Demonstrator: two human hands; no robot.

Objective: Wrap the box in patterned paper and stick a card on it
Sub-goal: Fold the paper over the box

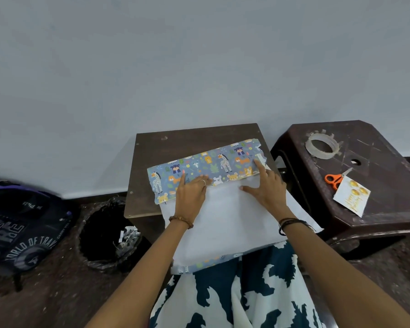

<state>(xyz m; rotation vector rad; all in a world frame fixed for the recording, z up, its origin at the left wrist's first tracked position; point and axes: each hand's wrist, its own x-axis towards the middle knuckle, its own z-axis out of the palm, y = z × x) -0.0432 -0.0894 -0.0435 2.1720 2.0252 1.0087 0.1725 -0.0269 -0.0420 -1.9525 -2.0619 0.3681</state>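
While both hands lie flat-fingered, grasping nothing, the patterned paper (206, 170) at frame centre is pressed by the left hand (191, 191) and right hand (266, 185), the card (352, 197) being set at right.

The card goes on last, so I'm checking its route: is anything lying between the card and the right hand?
Nothing visible lies between them. The card rests on the side stool, partly on the scissors; right hand presses the paper.

Paper (225, 223) on the small table (152, 166), folded flap (206, 166) at its far edge, perhaps over the box, tape (321, 145), scissors (334, 180), card (352, 196) on the right stool (388, 209), bin (107, 235) and backpack (21, 228) left.
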